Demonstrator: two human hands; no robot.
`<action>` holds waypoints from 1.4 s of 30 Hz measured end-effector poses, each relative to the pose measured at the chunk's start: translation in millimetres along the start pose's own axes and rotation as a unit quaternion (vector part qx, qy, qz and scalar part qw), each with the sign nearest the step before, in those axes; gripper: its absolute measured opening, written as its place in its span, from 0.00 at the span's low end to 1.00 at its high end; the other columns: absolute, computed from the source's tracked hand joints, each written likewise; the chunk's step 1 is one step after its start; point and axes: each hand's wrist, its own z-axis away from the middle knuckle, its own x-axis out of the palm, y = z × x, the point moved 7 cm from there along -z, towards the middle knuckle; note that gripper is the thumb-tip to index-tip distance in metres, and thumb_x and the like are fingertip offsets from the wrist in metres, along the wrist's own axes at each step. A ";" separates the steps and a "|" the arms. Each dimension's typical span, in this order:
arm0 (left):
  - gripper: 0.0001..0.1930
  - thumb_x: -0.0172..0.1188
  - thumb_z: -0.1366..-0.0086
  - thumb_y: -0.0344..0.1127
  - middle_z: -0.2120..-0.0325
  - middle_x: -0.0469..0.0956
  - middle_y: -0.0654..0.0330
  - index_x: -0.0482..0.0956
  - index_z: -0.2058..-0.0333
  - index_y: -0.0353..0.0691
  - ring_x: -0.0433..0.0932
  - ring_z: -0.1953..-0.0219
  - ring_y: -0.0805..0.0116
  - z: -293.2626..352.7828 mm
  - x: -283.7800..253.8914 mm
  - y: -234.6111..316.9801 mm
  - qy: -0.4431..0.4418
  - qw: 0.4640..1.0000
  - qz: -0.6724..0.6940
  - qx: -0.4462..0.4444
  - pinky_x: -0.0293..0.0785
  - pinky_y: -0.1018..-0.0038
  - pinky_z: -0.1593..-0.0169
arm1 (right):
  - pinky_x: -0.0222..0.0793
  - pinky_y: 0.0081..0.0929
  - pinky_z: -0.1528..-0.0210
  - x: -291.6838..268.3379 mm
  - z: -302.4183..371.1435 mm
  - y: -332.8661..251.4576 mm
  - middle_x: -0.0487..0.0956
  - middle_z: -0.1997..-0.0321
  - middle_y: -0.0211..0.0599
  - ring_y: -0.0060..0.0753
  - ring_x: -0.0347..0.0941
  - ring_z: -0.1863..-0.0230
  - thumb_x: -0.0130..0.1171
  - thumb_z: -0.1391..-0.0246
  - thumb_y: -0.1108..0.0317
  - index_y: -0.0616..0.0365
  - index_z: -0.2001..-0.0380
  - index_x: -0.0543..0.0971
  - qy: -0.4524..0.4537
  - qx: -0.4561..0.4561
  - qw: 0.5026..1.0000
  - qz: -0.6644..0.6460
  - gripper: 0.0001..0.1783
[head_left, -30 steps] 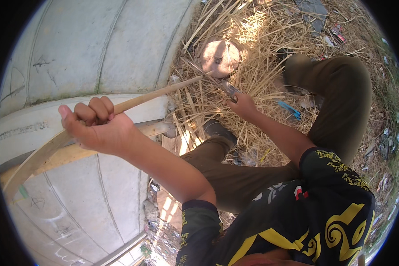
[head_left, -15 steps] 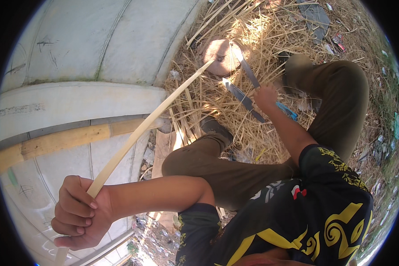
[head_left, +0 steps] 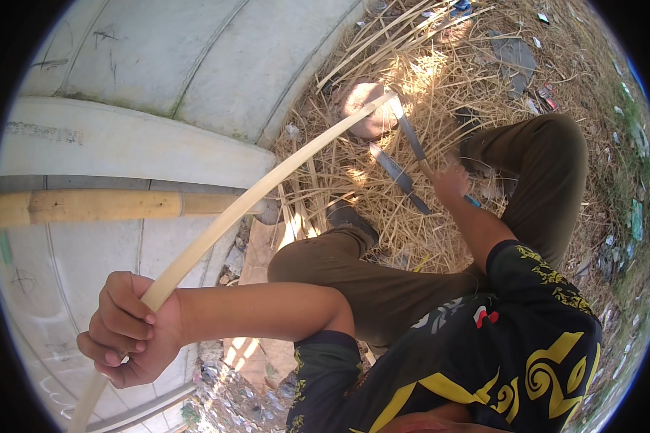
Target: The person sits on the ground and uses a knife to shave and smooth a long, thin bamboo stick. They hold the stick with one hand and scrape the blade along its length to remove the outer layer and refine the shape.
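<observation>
My left hand (head_left: 131, 330), at the lower left, is closed round a long pale bamboo strip (head_left: 242, 206). The strip rises in a slight curve to the round wooden block (head_left: 361, 124), and its far end lies over the block's top. My right hand (head_left: 453, 183) grips the handle of a long-bladed knife (head_left: 409, 136), its blade pointing up and left. The blade's tip is close to the strip's far end; whether they touch I cannot tell. A second knife (head_left: 393, 173) lies on the shavings between the block and my right hand.
Bamboo shavings (head_left: 419, 234) cover the ground round the block. Along the left stands a pale panelled wall (head_left: 144, 54), with a bamboo pole (head_left: 108, 205) fixed across it. My bent legs (head_left: 549, 166) frame the work spot. A flat grey scrap (head_left: 514, 61) lies beyond.
The strip's far end has shifted right over the block, towards the blade. My right hand with the knife has moved slightly right and down. My left hand keeps its grip.
</observation>
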 end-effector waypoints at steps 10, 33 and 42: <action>0.08 0.53 0.45 0.35 0.84 0.59 0.65 0.70 0.68 0.40 0.54 0.85 0.74 2.6 -10.1 -17.2 0.013 0.996 -0.047 -0.069 0.53 0.73 0.77 | 0.56 0.51 0.34 9.9 5.9 -7.4 0.66 0.36 0.51 0.53 0.61 0.34 0.56 0.40 0.50 0.59 0.43 0.72 0.026 -0.046 0.998 -0.036 0.29; 0.05 0.46 0.49 0.32 0.85 0.53 0.65 0.62 0.74 0.39 0.47 0.86 0.74 27.7 -104.5 15.8 0.409 0.897 -0.164 -0.030 0.43 0.75 0.82 | 0.69 0.41 0.44 48.9 37.5 55.1 0.71 0.46 0.41 0.45 0.69 0.42 0.65 0.49 0.65 0.58 0.46 0.74 0.078 0.080 0.989 0.099 0.26; 0.05 0.46 0.48 0.32 0.85 0.54 0.65 0.62 0.74 0.38 0.47 0.85 0.74 32.8 -115.1 26.2 0.414 0.901 -0.127 -0.013 0.43 0.75 0.82 | 0.71 0.43 0.45 64.5 29.5 62.2 0.73 0.42 0.44 0.44 0.71 0.41 0.64 0.46 0.62 0.55 0.45 0.75 -0.034 0.017 0.987 0.159 0.25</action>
